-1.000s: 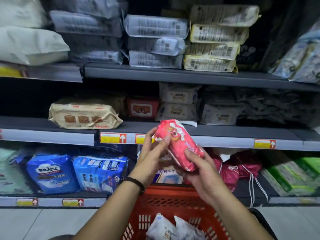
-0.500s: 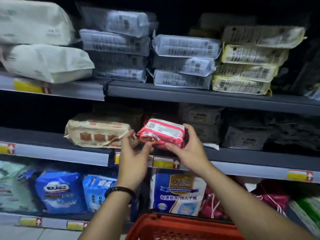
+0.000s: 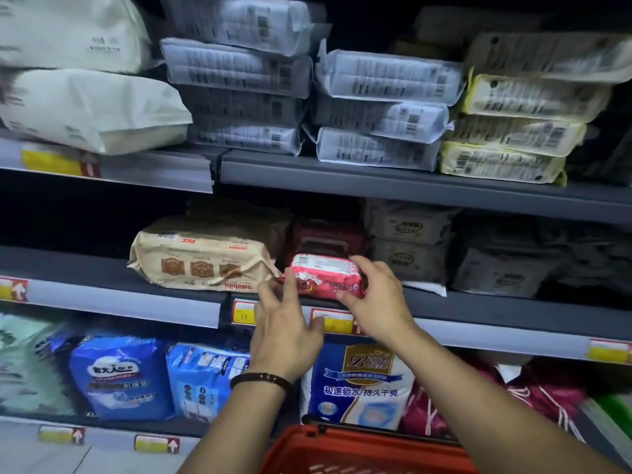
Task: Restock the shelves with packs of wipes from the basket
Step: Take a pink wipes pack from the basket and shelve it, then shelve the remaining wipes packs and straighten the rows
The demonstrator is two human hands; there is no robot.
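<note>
Right hand point(image 3: 374, 295): fingers curled over the right end of the pink wipes pack point(image 3: 325, 277), gripping it.
Left hand point(image 3: 284, 323): fingers spread loose, fingertips at the pack's left end, grasping nothing.
Pink wipes pack: lying flat at the front of the middle shelf point(image 3: 496, 307), just right of the beige pack point(image 3: 201, 258).
Basket point(image 3: 342, 449): red, below the pack, at the bottom edge.

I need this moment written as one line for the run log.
step: placing | item: pink wipes pack on middle shelf | right hand: gripping pack | left hand: open, fingertips at pack | basket: below
</note>
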